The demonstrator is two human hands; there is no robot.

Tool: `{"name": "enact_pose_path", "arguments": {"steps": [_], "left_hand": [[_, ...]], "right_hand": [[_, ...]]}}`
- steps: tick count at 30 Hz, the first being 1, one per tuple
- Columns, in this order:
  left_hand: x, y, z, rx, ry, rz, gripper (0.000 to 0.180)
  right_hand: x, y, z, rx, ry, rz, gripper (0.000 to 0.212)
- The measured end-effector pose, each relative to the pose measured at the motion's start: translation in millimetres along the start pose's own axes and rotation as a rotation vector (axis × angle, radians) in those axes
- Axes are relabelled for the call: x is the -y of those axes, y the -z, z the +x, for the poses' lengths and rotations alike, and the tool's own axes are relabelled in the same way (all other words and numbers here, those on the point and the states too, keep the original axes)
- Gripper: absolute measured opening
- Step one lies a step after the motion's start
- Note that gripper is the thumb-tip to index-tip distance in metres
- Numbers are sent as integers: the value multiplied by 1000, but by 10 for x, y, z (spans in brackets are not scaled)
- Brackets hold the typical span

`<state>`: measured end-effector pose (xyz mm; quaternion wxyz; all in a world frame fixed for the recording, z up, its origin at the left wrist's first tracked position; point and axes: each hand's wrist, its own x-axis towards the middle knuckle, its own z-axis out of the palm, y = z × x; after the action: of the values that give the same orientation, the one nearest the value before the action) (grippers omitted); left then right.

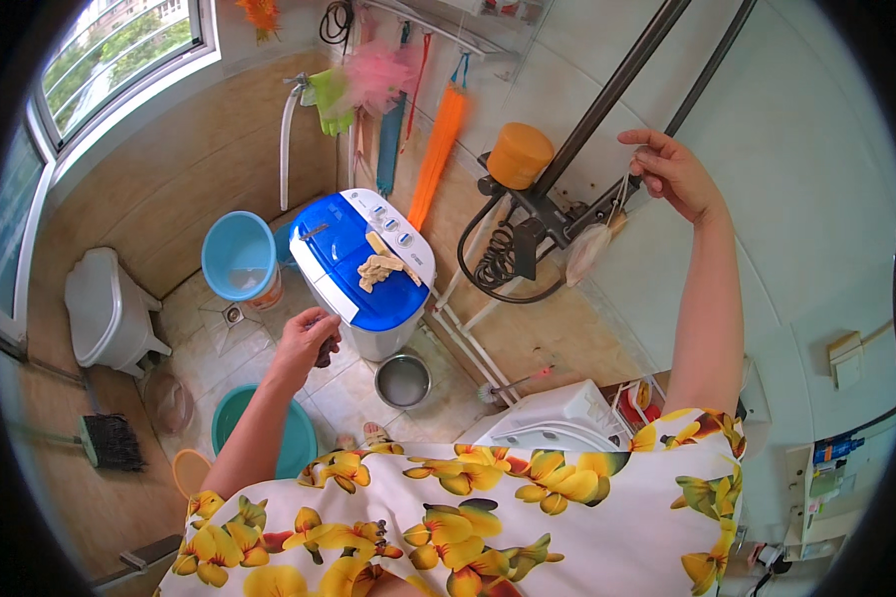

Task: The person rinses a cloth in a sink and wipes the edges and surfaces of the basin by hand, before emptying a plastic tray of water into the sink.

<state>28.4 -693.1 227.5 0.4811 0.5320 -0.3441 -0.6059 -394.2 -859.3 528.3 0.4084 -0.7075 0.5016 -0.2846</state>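
**Asker:** What are the two hands doing?

**Describer:** The right hand [675,175] is raised high at the upper right, near a dark metal pole [607,99] on the wall. Its fingers [645,159] are drawn together, pinching a thin cord [622,194]. From that cord hangs a small pale mesh pouch [585,249], just beside the pole's bracket.

**Asker:** And the left hand?

**Describer:** The left hand [307,338] is lower, reaching out over the tiled floor [353,393]. Its fingers [319,323] are curled closed around a small dark object [325,350]. The object is mostly hidden, so I cannot tell what it is. The hand is just in front of a small blue and white washing machine [363,269].

**Asker:** What lies on the machine?

**Describer:** A crumpled beige cloth [378,267] rests on its blue lid, apart from the hand.

**Asker:** What else is around?

**Describer:** A light blue bucket [239,257] stands to the left of the machine. A steel bowl [402,380] sits on the floor just below the machine. A teal basin [294,438] is near the person's left forearm. An orange round container [518,154] sits on the bracket by the pole, and an orange brush-like tool [436,149] hangs on the wall.
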Motion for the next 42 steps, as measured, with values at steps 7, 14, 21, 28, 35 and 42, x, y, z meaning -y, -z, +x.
{"name": "enact_pose_path", "arguments": {"steps": [7,14,21,28,35,42], "left_hand": [[21,-409,292,118,73,45,20],[138,-384,499,130,70,32,19],[181,-447,671,197,161,32,21],[205,-552,827,218,96,70,22],[217,-590,903,245,123,61,22],[160,-657,904,226,92,54,23]], "right_hand": [[-237,110,229,70,-93,244,29],[-357,121,264,-31,-214,260,25],[-338,19,303,-60,-324,66,20],[-526,-101,273,-68,-285,134,21],[-828,-159,259,-87,-55,520,22],[-844,-230,265,-88,-139,390,22]]}}
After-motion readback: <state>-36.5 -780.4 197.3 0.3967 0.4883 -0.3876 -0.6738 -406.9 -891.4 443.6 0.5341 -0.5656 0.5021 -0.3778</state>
